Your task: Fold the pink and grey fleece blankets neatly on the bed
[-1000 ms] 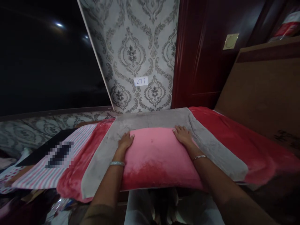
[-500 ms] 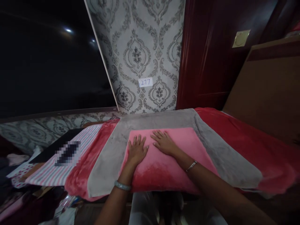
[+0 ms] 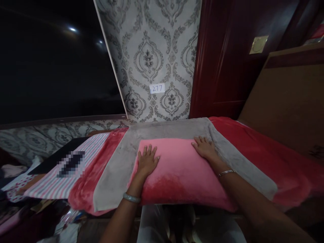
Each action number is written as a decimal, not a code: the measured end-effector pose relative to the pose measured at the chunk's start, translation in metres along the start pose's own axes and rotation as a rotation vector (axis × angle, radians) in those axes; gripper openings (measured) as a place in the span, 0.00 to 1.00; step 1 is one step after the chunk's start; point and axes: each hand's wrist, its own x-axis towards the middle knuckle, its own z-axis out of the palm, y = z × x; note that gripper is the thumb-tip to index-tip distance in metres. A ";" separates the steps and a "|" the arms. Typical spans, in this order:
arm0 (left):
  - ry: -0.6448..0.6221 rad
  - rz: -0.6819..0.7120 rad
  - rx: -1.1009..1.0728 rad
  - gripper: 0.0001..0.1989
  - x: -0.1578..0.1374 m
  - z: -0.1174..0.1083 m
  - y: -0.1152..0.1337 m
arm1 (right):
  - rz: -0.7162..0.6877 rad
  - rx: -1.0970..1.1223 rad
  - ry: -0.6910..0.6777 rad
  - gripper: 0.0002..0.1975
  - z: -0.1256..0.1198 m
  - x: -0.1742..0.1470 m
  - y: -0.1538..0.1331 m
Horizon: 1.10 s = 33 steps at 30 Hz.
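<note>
A pink plush cloth (image 3: 174,162), folded or cushion-like, lies in front of me, with a darker red patch near its front edge. My left hand (image 3: 148,160) rests flat on its left side, fingers spread. On its far right corner lies my right hand (image 3: 204,147), palm down and fingers apart. Beneath the pink cloth is a grey plush cloth (image 3: 116,172), which spreads over a red plush blanket (image 3: 255,148). The red blanket shows on both sides of the grey one.
A striped cloth (image 3: 93,145) lies to the left, next to a large dark screen (image 3: 55,67). Loose clothes and bags (image 3: 68,219) are heaped at lower left. At right stands a big cardboard box (image 3: 291,101). A numbered paper label (image 3: 157,88) is on the wallpaper.
My right hand has moved right, from the middle of the pink cloth to its far right corner. The left hand stays in nearly the same place.
</note>
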 end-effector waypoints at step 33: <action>-0.061 -0.096 -0.108 0.30 0.079 -0.010 -0.022 | -0.230 0.057 0.256 0.26 0.031 -0.028 -0.062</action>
